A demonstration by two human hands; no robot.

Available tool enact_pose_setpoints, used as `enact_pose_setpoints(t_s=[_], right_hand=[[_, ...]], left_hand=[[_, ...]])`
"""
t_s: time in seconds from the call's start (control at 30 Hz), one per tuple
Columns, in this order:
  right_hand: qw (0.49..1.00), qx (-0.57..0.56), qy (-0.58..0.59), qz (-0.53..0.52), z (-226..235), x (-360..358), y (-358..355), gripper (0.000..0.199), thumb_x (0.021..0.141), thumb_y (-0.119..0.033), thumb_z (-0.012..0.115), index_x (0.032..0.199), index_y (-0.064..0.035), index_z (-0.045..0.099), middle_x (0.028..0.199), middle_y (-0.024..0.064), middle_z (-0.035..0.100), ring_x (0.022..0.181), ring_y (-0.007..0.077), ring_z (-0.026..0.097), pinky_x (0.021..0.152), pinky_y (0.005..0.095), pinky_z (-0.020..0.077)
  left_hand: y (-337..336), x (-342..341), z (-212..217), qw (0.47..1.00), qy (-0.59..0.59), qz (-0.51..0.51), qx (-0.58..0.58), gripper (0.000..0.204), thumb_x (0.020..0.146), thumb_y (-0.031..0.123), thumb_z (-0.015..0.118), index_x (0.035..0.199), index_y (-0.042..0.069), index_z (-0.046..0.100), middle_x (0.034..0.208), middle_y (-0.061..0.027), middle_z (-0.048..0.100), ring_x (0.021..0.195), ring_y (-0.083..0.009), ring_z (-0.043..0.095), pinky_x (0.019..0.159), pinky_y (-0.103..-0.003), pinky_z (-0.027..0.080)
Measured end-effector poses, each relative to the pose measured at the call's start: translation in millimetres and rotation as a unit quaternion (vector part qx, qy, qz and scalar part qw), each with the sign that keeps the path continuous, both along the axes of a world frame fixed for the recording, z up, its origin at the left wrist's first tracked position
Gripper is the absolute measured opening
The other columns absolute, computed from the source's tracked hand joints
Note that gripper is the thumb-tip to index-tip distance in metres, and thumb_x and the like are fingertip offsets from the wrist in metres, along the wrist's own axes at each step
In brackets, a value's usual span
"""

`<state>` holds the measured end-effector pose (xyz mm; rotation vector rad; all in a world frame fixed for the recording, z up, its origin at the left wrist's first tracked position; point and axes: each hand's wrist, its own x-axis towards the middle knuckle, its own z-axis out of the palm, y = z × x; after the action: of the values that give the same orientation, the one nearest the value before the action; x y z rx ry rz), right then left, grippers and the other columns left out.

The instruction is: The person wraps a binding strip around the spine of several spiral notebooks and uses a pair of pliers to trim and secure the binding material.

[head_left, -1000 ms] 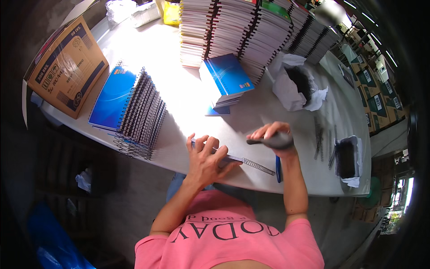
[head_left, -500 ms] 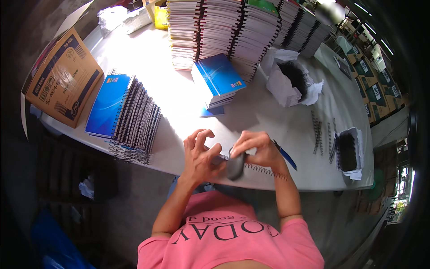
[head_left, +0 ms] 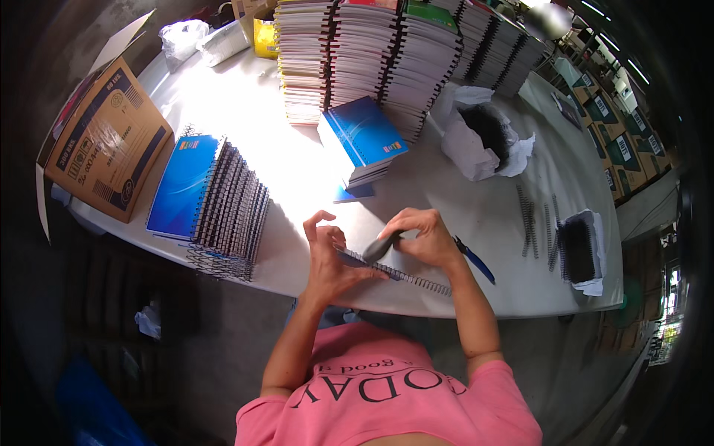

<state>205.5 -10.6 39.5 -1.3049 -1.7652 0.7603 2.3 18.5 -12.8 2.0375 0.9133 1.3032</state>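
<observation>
1. The notebook (head_left: 351,256) is near the table's front edge, between the hands, its narrow edge up; much of it is hidden.
2. The left hand (head_left: 327,264) straddles it, thumb and fingers spread; how firmly they press cannot be told. A steady hold would likely serve best, with the thumb clear of the pad's path.
3. The right hand (head_left: 420,234) pinches the dark pad (head_left: 381,247) between thumb and fingers, its lower end at the coil (head_left: 428,283); whether it presses cannot be told. Light, even strokes along the edge seem wise, since heavy pressure could bend the wire.
4. The coil's free end sticks out beyond the notebook, toward the right wrist. The person would do well to leave it room to turn and watch for a missed hole.
5. The pliers (head_left: 476,262) lie right of the right hand, well placed within reach. Loose coils (head_left: 528,223) lie farther right, away from the work.
</observation>
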Motion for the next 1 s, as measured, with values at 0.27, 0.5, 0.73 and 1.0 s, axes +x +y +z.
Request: enact_pose_setpoints(t_s=[0.27,0.5,0.73,1.0], right_hand=[[0.993,0.050,-0.076,-0.070,2,-7,15,0.032,0.058,0.008,0.070,0.084,-0.0090,0.075,0.079,0.0082,0.068,0.079,0.0179,0.065,0.072,0.0275,0.0499],[0.999,0.005,0.038,-0.028,5,-17,12,0.029,0.061,0.007,0.067,0.085,-0.0078,0.073,0.080,0.0074,0.068,0.079,0.0173,0.065,0.071,0.0270,0.0512],[0.931,0.006,-0.260,-0.255,-11,42,-9,0.048,0.077,-0.020,0.068,0.123,-0.0158,0.058,0.124,0.0101,0.056,0.115,0.0296,0.050,0.096,0.0529,0.0376],[0.806,-0.096,-0.406,-0.421,-39,13,-135,0.055,0.087,-0.029,0.060,0.138,-0.0199,0.042,0.127,0.0112,0.050,0.119,0.0332,0.043,0.096,0.0620,0.0300]], left_hand=[[5,7,-19,0.986,-0.133,-0.040,-0.097,0.090,0.040,0.034,0.096,0.097,0.006,0.031,0.104,-0.0097,0.034,0.067,-0.0097,0.045,0.057,-0.026,0.041],[4,4,-15,0.981,-0.112,-0.060,-0.143,0.089,0.043,0.032,0.096,0.096,0.007,0.029,0.103,-0.0073,0.033,0.075,-0.0124,0.045,0.067,-0.026,0.043],[3,4,-23,0.950,-0.218,-0.111,-0.195,0.038,0.082,0.006,0.070,0.097,0.007,0.035,0.087,-0.0048,0.043,0.079,-0.0120,0.045,0.072,-0.024,0.040],[-4,15,6,0.946,-0.267,-0.026,-0.182,0.065,0.082,-0.004,0.066,0.135,0.010,0.032,0.097,-0.0079,0.061,0.075,-0.0045,0.049,0.062,-0.016,0.038]])
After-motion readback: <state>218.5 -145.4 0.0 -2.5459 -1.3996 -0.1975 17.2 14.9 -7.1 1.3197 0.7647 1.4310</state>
